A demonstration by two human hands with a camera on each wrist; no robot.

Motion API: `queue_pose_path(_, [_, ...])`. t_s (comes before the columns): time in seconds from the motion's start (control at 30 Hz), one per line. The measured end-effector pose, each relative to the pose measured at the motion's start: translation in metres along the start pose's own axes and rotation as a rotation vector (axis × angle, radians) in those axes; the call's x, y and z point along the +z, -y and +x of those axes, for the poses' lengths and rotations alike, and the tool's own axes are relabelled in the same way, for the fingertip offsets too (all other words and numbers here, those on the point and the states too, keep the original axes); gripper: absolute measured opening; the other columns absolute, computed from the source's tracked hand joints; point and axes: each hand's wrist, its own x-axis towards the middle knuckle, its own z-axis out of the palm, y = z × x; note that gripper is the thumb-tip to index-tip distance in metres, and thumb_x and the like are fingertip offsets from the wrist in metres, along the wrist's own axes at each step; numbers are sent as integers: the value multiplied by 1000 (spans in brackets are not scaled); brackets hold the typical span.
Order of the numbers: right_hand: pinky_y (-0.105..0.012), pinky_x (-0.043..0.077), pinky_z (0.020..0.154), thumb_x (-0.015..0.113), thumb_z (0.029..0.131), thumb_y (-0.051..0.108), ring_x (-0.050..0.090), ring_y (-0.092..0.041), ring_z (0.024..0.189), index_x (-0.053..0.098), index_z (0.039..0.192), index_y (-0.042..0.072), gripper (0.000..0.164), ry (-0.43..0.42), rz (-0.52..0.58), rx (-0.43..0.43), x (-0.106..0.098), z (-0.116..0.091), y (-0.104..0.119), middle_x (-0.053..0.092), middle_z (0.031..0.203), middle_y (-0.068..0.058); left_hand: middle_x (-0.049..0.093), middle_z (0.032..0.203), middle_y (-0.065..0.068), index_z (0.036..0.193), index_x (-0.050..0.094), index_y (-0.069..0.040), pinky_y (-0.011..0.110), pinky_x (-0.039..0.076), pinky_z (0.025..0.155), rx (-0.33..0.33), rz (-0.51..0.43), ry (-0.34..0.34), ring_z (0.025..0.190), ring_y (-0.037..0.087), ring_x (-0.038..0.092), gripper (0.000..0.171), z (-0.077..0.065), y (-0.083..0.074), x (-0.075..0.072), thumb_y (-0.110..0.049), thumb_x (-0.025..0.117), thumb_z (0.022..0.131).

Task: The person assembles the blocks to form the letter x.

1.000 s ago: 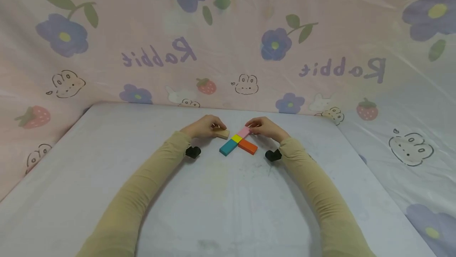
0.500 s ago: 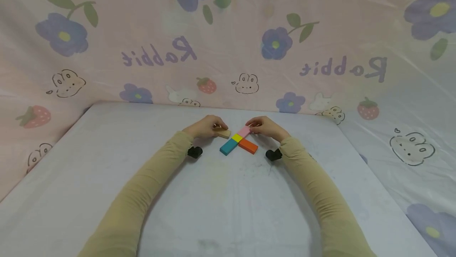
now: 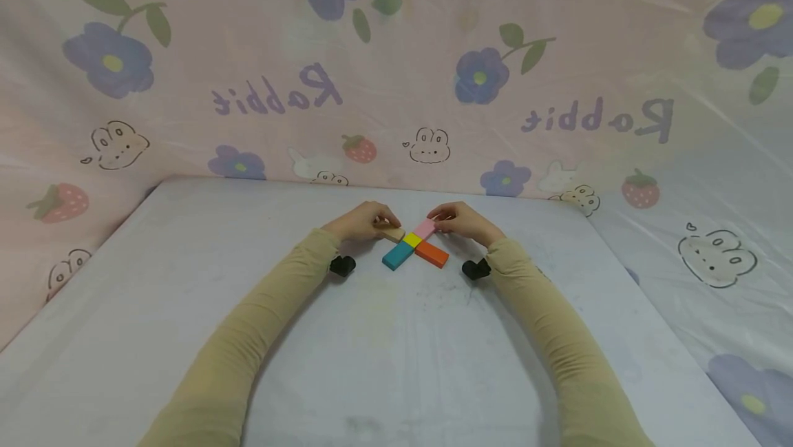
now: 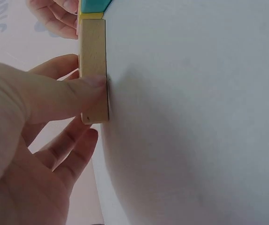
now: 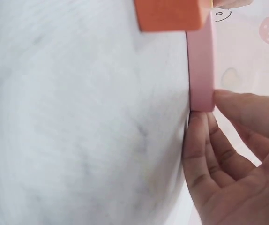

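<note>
Near the far side of the table, my left hand (image 3: 364,222) pinches a plain wooden block (image 4: 93,51), thumb on its near side. The block lies flat, and its tip meets the small yellow block (image 3: 411,240). A teal block (image 3: 397,255), an orange block (image 3: 432,255) and a pink block (image 5: 202,70) are set around the yellow one, like arms of a cross. My right hand (image 3: 463,223) holds the pink block's outer end, thumb on its upper edge and fingertips against its end face.
A white-covered table (image 3: 384,364) spreads beneath the arms. Behind it hangs a printed curtain (image 3: 396,89) with flowers and rabbits. Black wrist devices (image 3: 343,266) jut out below both wrists, close above the tabletop.
My left hand has slid the wooden block slightly to the right, closing the gap to the yellow block. The right hand and the other blocks have stayed in place.
</note>
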Motion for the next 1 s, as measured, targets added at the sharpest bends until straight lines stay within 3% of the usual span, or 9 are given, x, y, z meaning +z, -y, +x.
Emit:
queue_pose_path(0.63, [-32,50,84,59,95,9,57,-23,91,62,122,3,28,1,11,-11,0,0,0,61,111,-15,62,119,5,116,68,-7,36,42,98,-7,-31,-18,113,23,51,32,2,-5,3,4,66,86])
queue_pose_path(1.0, [-32,50,83,59,95,10,57,-22,92,62,122,4,28,-1,5,-10,0,0,-2,61,112,-15,61,120,9,119,65,-2,33,45,96,-59,-116,-86,114,25,54,33,2,-1,5,5,64,87])
